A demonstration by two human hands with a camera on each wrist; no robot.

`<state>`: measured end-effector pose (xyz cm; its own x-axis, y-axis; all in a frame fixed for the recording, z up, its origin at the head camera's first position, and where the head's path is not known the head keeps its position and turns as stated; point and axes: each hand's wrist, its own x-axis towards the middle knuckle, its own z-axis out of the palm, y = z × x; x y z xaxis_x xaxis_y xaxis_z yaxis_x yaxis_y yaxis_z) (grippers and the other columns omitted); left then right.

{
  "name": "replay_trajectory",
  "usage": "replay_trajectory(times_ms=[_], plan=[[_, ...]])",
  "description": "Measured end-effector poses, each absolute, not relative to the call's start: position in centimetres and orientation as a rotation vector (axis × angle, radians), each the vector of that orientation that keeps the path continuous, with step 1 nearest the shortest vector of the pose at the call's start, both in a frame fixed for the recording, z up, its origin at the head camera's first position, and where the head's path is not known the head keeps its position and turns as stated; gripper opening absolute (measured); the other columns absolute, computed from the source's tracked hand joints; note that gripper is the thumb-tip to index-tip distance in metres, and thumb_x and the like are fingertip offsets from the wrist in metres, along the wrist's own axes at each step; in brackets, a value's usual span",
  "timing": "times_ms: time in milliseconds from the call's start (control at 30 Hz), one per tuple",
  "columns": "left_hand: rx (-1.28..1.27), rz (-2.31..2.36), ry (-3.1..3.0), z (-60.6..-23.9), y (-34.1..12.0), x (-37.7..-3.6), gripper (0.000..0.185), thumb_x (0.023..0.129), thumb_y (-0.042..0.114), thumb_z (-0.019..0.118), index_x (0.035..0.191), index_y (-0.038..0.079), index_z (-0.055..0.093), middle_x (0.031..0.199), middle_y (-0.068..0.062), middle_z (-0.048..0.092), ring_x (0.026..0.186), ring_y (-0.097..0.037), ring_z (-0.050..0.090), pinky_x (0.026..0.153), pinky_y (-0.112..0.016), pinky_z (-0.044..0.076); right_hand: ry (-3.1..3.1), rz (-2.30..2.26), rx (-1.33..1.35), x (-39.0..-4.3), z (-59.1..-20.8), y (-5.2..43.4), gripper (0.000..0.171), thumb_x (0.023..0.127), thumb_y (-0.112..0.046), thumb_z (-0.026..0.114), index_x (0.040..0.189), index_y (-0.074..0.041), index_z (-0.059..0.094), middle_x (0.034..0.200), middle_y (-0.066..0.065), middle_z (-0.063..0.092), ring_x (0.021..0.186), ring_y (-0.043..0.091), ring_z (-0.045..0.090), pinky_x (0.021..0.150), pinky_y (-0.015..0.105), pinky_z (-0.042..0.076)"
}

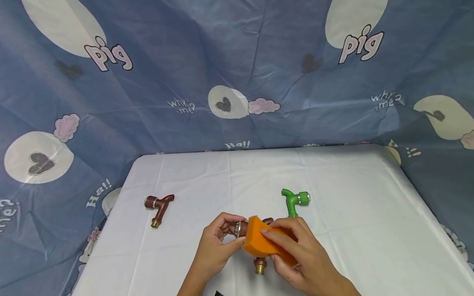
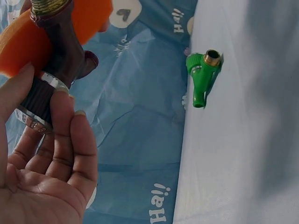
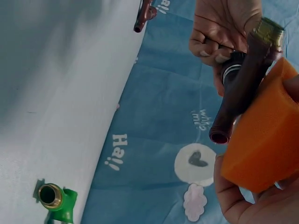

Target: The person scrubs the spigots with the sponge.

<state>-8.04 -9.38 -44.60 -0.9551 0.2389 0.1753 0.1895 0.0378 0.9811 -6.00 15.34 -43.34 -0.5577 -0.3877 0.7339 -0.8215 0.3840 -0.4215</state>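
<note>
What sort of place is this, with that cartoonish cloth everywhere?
Probably a makeshift filming or demonstration corner, not a working washroom: a printed blue cloth forms the backdrop, a white-covered table stands before it, and a brown tap and a green tap lie there loose.

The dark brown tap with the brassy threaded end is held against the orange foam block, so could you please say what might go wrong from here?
The left hand grips the dark brown tap by its ribbed knob, so pressure from the orange foam block in the right hand might twist it loose. The brassy threaded end is bare and could snag the block. The green curved-spout tap lies beyond the right hand in the head view and could be knocked.
</note>
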Motion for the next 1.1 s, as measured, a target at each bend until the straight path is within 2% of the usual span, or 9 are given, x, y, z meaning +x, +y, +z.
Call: replay_trajectory(times_ms=[333, 633, 733, 833, 967, 1100], plan=[[0.534, 2.016, 2.256, -44.5, -9.6, -8.1, 0.041, 0.085, 0.008, 0.088, 0.121, 0.015, 0.069, 0.108, -0.003, 0.075, 0.087, -0.022, 0.069, 0.091, -0.034, 0.058, -2.15, 0.957, 0.99, -6.6, -43.2, 15.4, 0.037, 0.107, -0.029, 0.048, 0.131, -0.014, 0.071, 0.129, 0.011, 0.061, 0.111, 0.026, 0.054, 0.102, 0.021, 0.043], [0.478, 1.979, 2.294, -44.2, -9.7, -7.9, 0.04, 0.084, 0.017, 0.09, 0.118, 0.018, 0.068, 0.102, 0.002, 0.077, 0.088, -0.021, 0.072, 0.096, -0.035, 0.056, -2.43, 0.827, 0.756, -7.6, -43.7, 17.3, 0.043, 0.092, -0.021, 0.065, 0.135, -0.017, 0.069, 0.134, 0.006, 0.057, 0.117, 0.025, 0.051, 0.102, 0.025, 0.041], [0.46, 2.014, 2.275, -44.3, -9.8, -7.9, 0.04, 0.085, 0.015, 0.09, 0.118, 0.015, 0.067, 0.106, 0.0, 0.077, 0.09, -0.022, 0.072, 0.094, -0.034, 0.056, -2.447, 0.867, 0.685, -7.9, -43.8, 17.8, 0.049, 0.09, -0.02, 0.068, 0.138, -0.014, 0.066, 0.134, 0.006, 0.057, 0.119, 0.025, 0.051, 0.105, 0.02, 0.038], [0.464, 2.07, 2.232, -44.3, -9.8, -7.9, 0.04, 0.087, 0.011, 0.087, 0.12, 0.011, 0.065, 0.114, -0.005, 0.076, 0.093, -0.022, 0.072, 0.091, -0.032, 0.056, -2.415, 0.967, 0.643, -7.8, -43.8, 18.1, 0.063, 0.088, -0.016, 0.071, 0.149, -0.01, 0.056, 0.134, 0.007, 0.057, 0.121, 0.025, 0.051, 0.108, 0.016, 0.035], [0.45, 2.141, 2.151, -44.3, -10.0, -8.1, 0.04, 0.089, 0.004, 0.083, 0.123, 0.006, 0.062, 0.121, -0.01, 0.073, 0.098, -0.024, 0.071, 0.093, -0.031, 0.056, -2.323, 1.201, 0.714, -7.2, -43.6, 18.0, 0.078, 0.086, -0.003, 0.078, 0.156, -0.005, 0.044, 0.135, 0.01, 0.055, 0.122, 0.022, 0.053, 0.109, 0.015, 0.039], [0.418, 2.16, 2.124, -44.3, -10.1, -8.3, 0.041, 0.091, 0.002, 0.081, 0.126, 0.005, 0.06, 0.123, -0.011, 0.072, 0.103, -0.026, 0.071, 0.095, -0.031, 0.056, -2.302, 1.42, 0.893, -6.5, -43.4, 17.5, 0.074, 0.085, 0.006, 0.081, 0.151, -0.008, 0.051, 0.137, 0.006, 0.054, 0.12, 0.019, 0.057, 0.106, 0.019, 0.046]])
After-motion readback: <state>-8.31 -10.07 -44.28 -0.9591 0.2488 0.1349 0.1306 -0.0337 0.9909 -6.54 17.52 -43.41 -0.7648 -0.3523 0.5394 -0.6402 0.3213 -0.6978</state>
